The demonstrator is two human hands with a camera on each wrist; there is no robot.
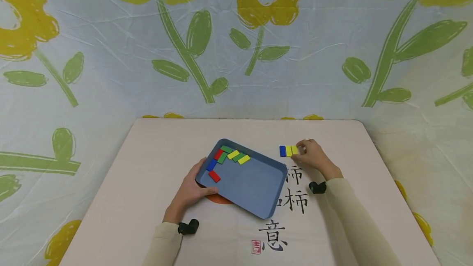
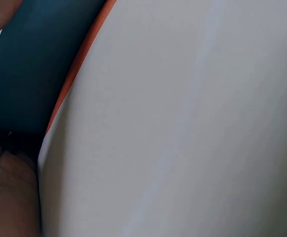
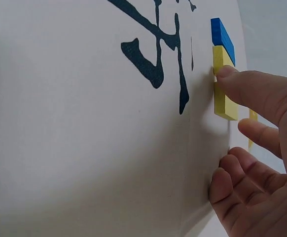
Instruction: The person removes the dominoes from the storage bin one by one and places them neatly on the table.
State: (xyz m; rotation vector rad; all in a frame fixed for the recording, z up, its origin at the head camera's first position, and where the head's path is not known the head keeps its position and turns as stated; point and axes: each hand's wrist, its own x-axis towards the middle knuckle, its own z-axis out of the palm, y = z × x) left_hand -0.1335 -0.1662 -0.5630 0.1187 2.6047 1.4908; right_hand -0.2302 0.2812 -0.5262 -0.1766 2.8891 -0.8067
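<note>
My left hand point(image 1: 192, 188) holds a blue-grey tray point(image 1: 255, 192) by its left end, thumb over the near rim. Several small rectangular blocks lie toward the tray's left and far side, among them a red block point(image 1: 214, 176), a blue block point(image 1: 212, 165) and a yellow block point(image 1: 244, 159). Right of the tray, a blue block point(image 1: 282, 151) and two yellow blocks point(image 1: 288, 151) stand in a row on the table. My right hand point(image 1: 312, 155) is at the row's right end. In the right wrist view its thumb point(image 3: 237, 81) overlaps the yellow blocks, with the index fingertip just beyond them.
The pale table cover point(image 1: 122, 200) carries black brush characters point(image 1: 272, 235) and a red seal print point(image 1: 256, 246). Part of an orange print point(image 1: 221, 198) shows under the tray. A flower-printed cloth point(image 1: 295, 85) stands behind the table and along its sides.
</note>
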